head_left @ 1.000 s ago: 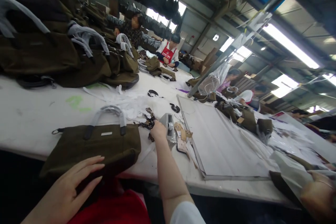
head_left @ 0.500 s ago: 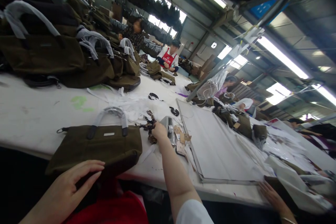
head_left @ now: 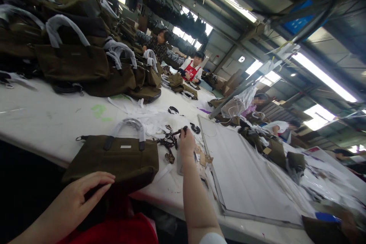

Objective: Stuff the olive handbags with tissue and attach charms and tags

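Small pale label on olive canvas tote bag (head_left: pixel 114 158) unreadable. Left hand (head_left: pixel 82 194) curled on its near-edge corner, grip loose; right hand (head_left: pixel 187 143) outstretched, pinching dark patterned strap (head_left: pixel 168 144).

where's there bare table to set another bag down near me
Bare table lies left of the olive bag, between it and the stacked bags. The flat white board on the right is also bare. It is crowded around the right hand: dark straps, paper strips and tags.
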The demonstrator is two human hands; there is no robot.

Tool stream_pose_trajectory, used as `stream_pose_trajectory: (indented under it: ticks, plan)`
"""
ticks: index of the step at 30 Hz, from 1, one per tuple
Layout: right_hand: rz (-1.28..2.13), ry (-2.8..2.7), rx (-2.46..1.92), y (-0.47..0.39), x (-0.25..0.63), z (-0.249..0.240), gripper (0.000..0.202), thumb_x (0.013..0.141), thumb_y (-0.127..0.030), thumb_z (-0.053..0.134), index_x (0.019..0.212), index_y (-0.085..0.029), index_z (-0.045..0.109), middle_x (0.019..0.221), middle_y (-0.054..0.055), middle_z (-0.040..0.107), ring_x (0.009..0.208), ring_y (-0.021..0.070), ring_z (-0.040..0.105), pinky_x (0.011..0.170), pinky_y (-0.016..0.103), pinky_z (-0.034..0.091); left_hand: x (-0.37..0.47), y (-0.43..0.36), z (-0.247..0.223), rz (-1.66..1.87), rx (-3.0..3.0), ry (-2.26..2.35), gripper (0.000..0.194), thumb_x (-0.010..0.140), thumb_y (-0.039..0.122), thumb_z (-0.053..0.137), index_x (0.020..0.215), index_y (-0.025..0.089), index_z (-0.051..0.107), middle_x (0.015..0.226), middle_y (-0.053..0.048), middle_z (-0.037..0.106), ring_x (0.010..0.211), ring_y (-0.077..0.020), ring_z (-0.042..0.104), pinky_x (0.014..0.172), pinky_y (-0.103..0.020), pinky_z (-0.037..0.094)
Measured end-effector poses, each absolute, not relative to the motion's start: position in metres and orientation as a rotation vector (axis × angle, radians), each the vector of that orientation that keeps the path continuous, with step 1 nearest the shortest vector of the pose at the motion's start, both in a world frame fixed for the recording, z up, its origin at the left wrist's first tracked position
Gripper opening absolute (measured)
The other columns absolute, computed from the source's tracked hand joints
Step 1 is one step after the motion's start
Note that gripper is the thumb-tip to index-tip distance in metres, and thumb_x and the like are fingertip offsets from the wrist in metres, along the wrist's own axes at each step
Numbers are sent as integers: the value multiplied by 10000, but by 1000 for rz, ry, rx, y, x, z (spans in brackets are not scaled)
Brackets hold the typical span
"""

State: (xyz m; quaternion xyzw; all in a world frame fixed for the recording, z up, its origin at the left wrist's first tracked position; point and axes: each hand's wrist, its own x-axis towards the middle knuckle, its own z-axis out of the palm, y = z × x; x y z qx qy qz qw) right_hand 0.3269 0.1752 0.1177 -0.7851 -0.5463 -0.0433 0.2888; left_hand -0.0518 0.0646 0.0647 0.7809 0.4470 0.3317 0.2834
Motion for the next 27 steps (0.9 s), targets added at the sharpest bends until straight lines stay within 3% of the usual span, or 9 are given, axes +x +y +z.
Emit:
stream_pose_trajectory:
  ticks: [4, 8, 13, 15, 18, 20, 24, 27]
  plan:
    - [-71, -1328, -1765, 160, 317, 160, 442, 992, -479, 325, 1030, -148, 615, 981, 113, 689, 899, 193, 650, 787, 308, 498, -47, 69, 73, 914, 2086, 1202, 254, 885, 504, 577, 1003, 328, 717, 1093, 25, 732, 1013, -165, 692, 922, -213, 547]
    - [380, -1016, -1155, 127, 277, 185, 388, 935, -535, 455, 974, -173, 587, 854, 62, 697, 696, 163, 671, 544, 249, 499, -35, 66, 92, 956, 2070, 1201, 273, 901, 488, 561, 1028, 295, 706, 1104, -6, 726, 1024, -187, 685, 923, -255, 555]
    - [869, -815, -899, 80, 215, 198, 283, 910, -487, 557, 939, -206, 542, 753, 7, 667, 665, 161, 690, 450, 209, 472, -12, 57, 129, 1083, 2054, 1198, 501, 865, 441, 629, 1326, 263, 548, 1349, -65, 601, 1231, -241, 572, 1087, -372, 449]
    - [1069, -763, -884, 68, 196, 197, 295, 888, -496, 591, 933, -207, 553, 739, 8, 664, 663, 165, 694, 435, 206, 476, -5, 56, 140, 1016, 1974, 1170, 542, 850, 433, 646, 1343, 241, 529, 1326, -81, 616, 1200, -253, 591, 1069, -386, 460]
    - [1241, -673, -877, 61, 184, 190, 302, 848, -493, 647, 938, -213, 578, 788, 20, 686, 738, 177, 710, 474, 212, 506, -1, 56, 147, 810, 1600, 1045, 324, 901, 459, 568, 1079, 199, 644, 954, -60, 733, 837, -200, 696, 788, -309, 573]
    - [1277, -617, -886, 61, 186, 182, 293, 827, -476, 675, 931, -215, 589, 800, 17, 689, 772, 181, 712, 492, 210, 504, -4, 53, 148, 774, 1280, 953, 297, 891, 474, 583, 935, 183, 622, 803, -37, 719, 664, -159, 666, 629, -260, 554]
    - [1378, -657, -965, 66, 201, 155, 300, 819, -469, 680, 915, -202, 585, 782, 23, 677, 787, 201, 701, 520, 236, 493, -15, 47, 152, 807, 948, 877, 300, 845, 456, 667, 841, 164, 602, 792, -37, 724, 610, -122, 648, 586, -216, 524]
    - [1239, -820, -1097, 70, 208, 135, 363, 819, -433, 685, 1067, -192, 575, 971, 74, 699, 963, 227, 675, 775, 346, 540, -21, 44, 156, 798, 927, 860, 292, 849, 456, 669, 835, 166, 630, 768, -24, 722, 590, -105, 638, 560, -186, 498]
